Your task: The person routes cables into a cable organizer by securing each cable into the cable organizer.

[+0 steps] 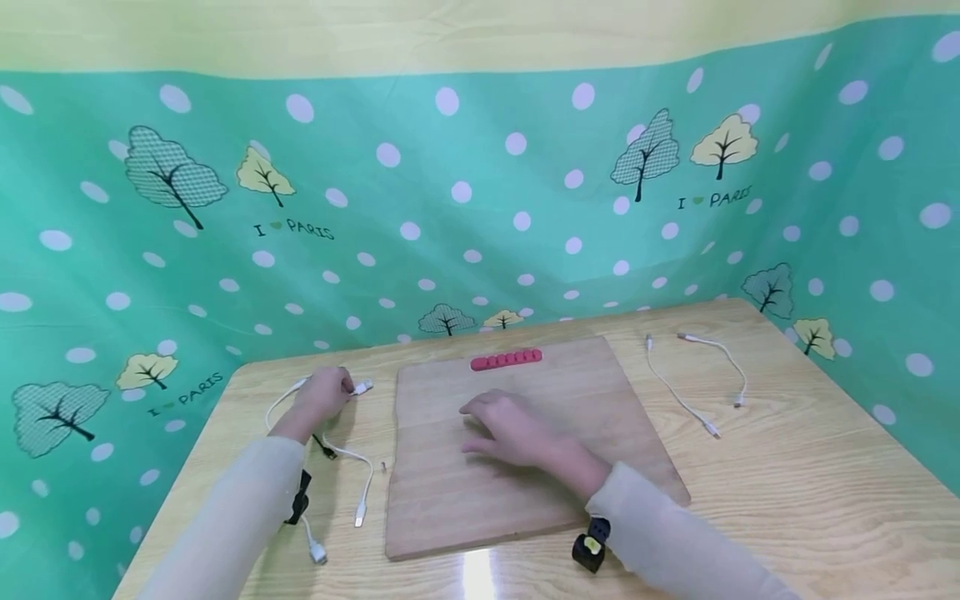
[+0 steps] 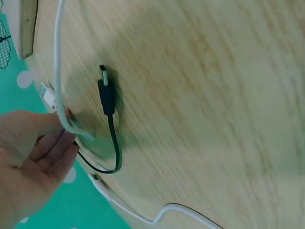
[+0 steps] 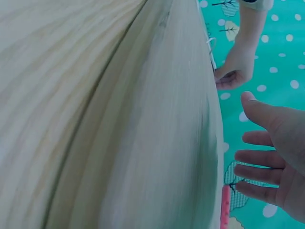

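nearest are two pale sleeves (image 1: 225,508), each with a small black device (image 1: 590,550) at the wrist. the left sleeve stands in the way of the cables under it, and one white plug (image 1: 318,552) comes out beside it. a bright reflection lies on the table (image 1: 750,517), which has light wood grain. next is one wooden board (image 1: 450,500). above it is the right hand (image 1: 510,429), with fingers apart and nothing in hold, and it hides part of the board. to the left of the board, the left hand (image 1: 326,393) has its fingers curled and pinches a white cable (image 2: 47,95) close to its plug. one black cable (image 2: 108,98) passes by these fingers; i cannot tell if it is held also. on this side i count three white plugs and one black; how many white cables, i cannot tell. to the right of the board lie two more white cables (image 1: 678,396), apart. at the board's far edge is one red strip (image 1: 506,360). behind hangs a green cloth (image 1: 495,250) with white spots, ten trees, three "paris" writings, and a yellow band on top.
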The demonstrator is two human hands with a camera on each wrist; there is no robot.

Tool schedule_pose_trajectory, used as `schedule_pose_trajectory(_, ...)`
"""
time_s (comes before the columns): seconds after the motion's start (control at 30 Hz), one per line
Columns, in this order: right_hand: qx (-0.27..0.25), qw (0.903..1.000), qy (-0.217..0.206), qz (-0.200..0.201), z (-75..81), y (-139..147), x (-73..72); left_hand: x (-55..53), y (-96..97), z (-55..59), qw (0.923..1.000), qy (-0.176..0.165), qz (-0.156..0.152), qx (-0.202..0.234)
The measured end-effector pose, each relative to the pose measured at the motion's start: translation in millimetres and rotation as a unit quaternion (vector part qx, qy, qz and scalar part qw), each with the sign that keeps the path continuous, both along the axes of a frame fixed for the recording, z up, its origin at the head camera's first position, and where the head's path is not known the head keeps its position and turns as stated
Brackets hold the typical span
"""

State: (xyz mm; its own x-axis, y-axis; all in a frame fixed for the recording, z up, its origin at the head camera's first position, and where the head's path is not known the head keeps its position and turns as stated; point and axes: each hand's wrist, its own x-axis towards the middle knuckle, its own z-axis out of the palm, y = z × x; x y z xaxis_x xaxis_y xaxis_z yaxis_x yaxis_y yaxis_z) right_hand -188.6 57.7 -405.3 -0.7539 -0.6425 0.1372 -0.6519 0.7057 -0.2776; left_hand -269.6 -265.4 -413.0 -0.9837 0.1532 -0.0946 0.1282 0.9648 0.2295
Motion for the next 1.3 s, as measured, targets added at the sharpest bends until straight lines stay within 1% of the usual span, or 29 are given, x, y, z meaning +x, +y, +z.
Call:
schedule_pose_trajectory(0.2,-0.002,1.0000,-0.003,-0.002,-1.5,-22.3,-1.1,-1.6,-6.4,2.1,0.9999,-0.005,-0.005,0.013)
schedule_pose_trajectory(0.33,-0.016,0.9998,-0.010,0.004,-2.3,-34.6,-1.5,-0.1,-6.1,7.1,0.9994,-0.008,-0.013,0.030)
schedule_pose_trajectory(0.43,-0.024,0.9995,-0.020,0.007,-3.0,-42.7,-1.6,-0.7,-7.8,8.0,0.9986,0.006,-0.025,0.047)
schedule_pose_trajectory(0.57,-0.030,0.9992,-0.026,0.010,-5.8,-53.0,-1.9,-0.3,-11.1,8.4,0.9965,0.021,-0.026,0.077)
schedule_pose_trajectory(0.63,-0.035,0.9990,-0.025,0.013,-7.5,-57.7,-2.1,1.8,-11.4,10.5,0.9955,0.024,-0.022,0.089)
schedule_pose_trajectory(0.73,-0.041,0.9987,-0.023,0.019,-9.4,-63.8,-2.1,5.2,-11.3,13.8,0.9940,0.032,-0.025,0.102)
schedule_pose_trajectory(0.83,-0.047,0.9984,-0.021,0.023,-9.6,-69.4,-1.8,6.8,-13.0,14.0,0.9926,0.040,-0.024,0.112)
schedule_pose_trajectory(0.97,-0.059,0.9972,-0.035,0.031,-8.5,-77.9,-0.6,7.7,-17.2,12.0,0.9903,0.051,-0.021,0.127)
schedule_pose_trajectory(1.07,-0.066,0.9958,-0.049,0.041,-7.8,-85.1,0.6,9.7,-18.8,12.2,0.9887,0.052,-0.017,0.140)
schedule_pose_trajectory(1.17,-0.068,0.9949,-0.054,0.050,-8.4,-92.8,1.0,13.6,-17.4,14.7,0.9868,0.050,-0.009,0.154)
schedule_pose_trajectory(1.3,-0.075,0.9936,-0.064,0.056,-9.9,-101.5,1.0,18.1,-14.3,20.3,0.9844,0.056,-0.008,0.167)
